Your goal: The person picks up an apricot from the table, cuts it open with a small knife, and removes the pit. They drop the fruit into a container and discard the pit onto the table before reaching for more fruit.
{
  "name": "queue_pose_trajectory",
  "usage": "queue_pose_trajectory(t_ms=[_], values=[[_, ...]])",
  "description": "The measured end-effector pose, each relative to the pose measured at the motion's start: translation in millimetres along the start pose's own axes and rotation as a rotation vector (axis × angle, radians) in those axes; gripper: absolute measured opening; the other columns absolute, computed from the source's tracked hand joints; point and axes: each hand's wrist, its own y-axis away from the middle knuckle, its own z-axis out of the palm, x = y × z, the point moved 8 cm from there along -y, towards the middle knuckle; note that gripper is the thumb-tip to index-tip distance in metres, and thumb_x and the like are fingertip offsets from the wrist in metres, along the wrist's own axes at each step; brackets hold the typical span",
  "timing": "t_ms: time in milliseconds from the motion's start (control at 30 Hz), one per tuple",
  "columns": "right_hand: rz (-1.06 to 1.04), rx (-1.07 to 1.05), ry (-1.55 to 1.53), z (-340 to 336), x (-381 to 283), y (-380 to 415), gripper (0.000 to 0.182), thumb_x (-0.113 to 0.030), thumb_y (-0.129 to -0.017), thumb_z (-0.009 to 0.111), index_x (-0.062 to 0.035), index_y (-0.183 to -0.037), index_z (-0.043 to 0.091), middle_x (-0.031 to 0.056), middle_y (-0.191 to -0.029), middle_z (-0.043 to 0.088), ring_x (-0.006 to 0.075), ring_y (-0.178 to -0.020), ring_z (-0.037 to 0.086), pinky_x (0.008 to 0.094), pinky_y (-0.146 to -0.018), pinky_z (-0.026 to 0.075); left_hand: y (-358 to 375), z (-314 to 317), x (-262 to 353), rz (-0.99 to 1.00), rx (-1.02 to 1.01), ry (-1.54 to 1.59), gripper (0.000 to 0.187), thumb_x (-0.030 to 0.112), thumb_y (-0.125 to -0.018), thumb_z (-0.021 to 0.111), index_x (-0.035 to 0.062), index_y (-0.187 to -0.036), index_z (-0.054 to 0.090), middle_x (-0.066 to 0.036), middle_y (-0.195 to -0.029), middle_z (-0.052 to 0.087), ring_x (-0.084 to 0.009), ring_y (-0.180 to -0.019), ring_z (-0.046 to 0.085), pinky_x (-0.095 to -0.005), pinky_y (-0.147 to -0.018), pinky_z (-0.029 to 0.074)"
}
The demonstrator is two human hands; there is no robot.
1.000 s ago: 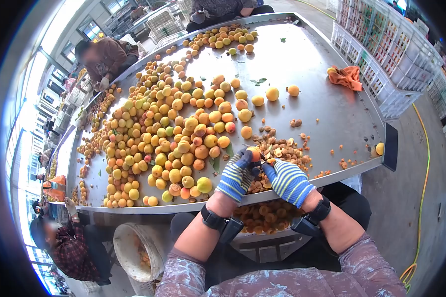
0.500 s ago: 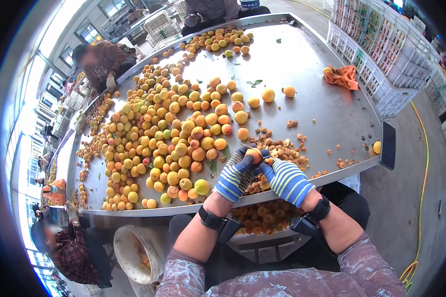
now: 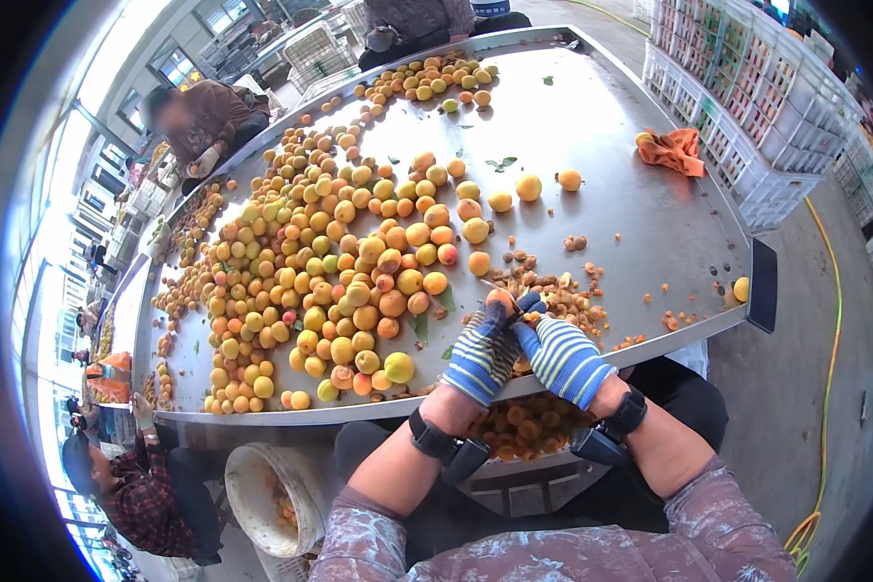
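My left hand (image 3: 484, 351), in a blue-and-white striped glove with dark fingertips, is closed round an orange apricot (image 3: 500, 298) near the table's front edge. Against it, my right hand (image 3: 561, 357) in a matching glove has its fingers pinched together beside the fruit. Whatever the right fingers grip is hidden or too small to name. Just beyond both hands lies a pile of apricot pits and scraps (image 3: 565, 294). Below the table edge, many halved apricots (image 3: 519, 427) show between my forearms.
A large heap of whole apricots (image 3: 310, 262) covers the left of the metal table (image 3: 611, 223). An orange cloth (image 3: 671, 152) lies at the right, near stacked white crates (image 3: 747, 87). A white bucket (image 3: 262, 500) stands lower left. Other people (image 3: 204, 121) sit around the table.
My left hand has shifted slightly right and down, its wrist turning, and the apricot now sits higher at its fingertips. At the far left, a co-worker's gloved hand has drawn back from the table edge.
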Motion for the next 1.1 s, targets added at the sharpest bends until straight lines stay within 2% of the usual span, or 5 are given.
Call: queue_pose_trajectory(t_ms=[167, 233, 700, 800, 1100], values=[[0.108, 0.104, -0.150, -2, 8, -1, 0.032, -0.026, -0.096, 0.051, 0.0031, -0.089, 0.061, 0.0223, -0.068, 0.059, 0.0383, -0.064, 0.060, 0.0469, -0.056, 0.046, -14, -34, 3, 0.045, 0.088, -0.108, 0.043, 0.027, -0.095, 0.058, -0.0017, -0.126, 0.049, -0.014, -0.113, 0.061, -0.0228, -0.096, 0.062, -0.0350, -0.089, 0.052], [0.083, 0.096, -0.096, -2, 7, -3, 0.033, -0.027, -0.095, 0.052, 0.0038, -0.087, 0.060, 0.0228, -0.068, 0.060, 0.0385, -0.064, 0.060, 0.0470, -0.056, 0.046, -9, -40, 21, 0.106, 0.210, -0.501, 0.037, 0.023, -0.095, 0.058, -0.0002, -0.122, 0.051, -0.012, -0.109, 0.062, -0.0212, -0.093, 0.063, -0.0332, -0.083, 0.054], [0.185, 0.052, -0.160, -8, 1, -6, 0.031, -0.026, -0.095, 0.051, 0.0039, -0.099, 0.058, 0.0222, -0.071, 0.063, 0.0365, -0.068, 0.064, 0.0441, -0.060, 0.051, -14, -45, 9, 0.008, 0.099, -0.014, 0.038, 0.024, -0.094, 0.056, -0.0054, -0.118, 0.053, -0.021, -0.113, 0.061, -0.0307, -0.101, 0.062, -0.0424, -0.093, 0.051], [0.196, 0.060, -0.156, -4, 3, -4, 0.030, -0.023, -0.096, 0.050, 0.0016, -0.112, 0.056, 0.0215, -0.071, 0.063, 0.0366, -0.065, 0.063, 0.0443, -0.058, 0.050, -9, -35, 14, 0.061, 0.069, -0.043, 0.036, 0.025, -0.095, 0.056, -0.0054, -0.115, 0.054, -0.021, -0.111, 0.061, -0.0307, -0.101, 0.062, -0.0416, -0.092, 0.051], [0.110, -0.001, -0.191, 5, 0, -7, 0.026, -0.019, -0.095, 0.050, 0.0013, -0.108, 0.059, 0.0212, -0.075, 0.063, 0.0352, -0.069, 0.063, 0.0437, -0.060, 0.050, -12, -41, 13, 0.058, 0.119, -0.154, 0.034, 0.025, -0.095, 0.056, -0.0046, -0.110, 0.054, -0.023, -0.107, 0.062, -0.0320, -0.097, 0.063, -0.0407, -0.088, 0.053]])
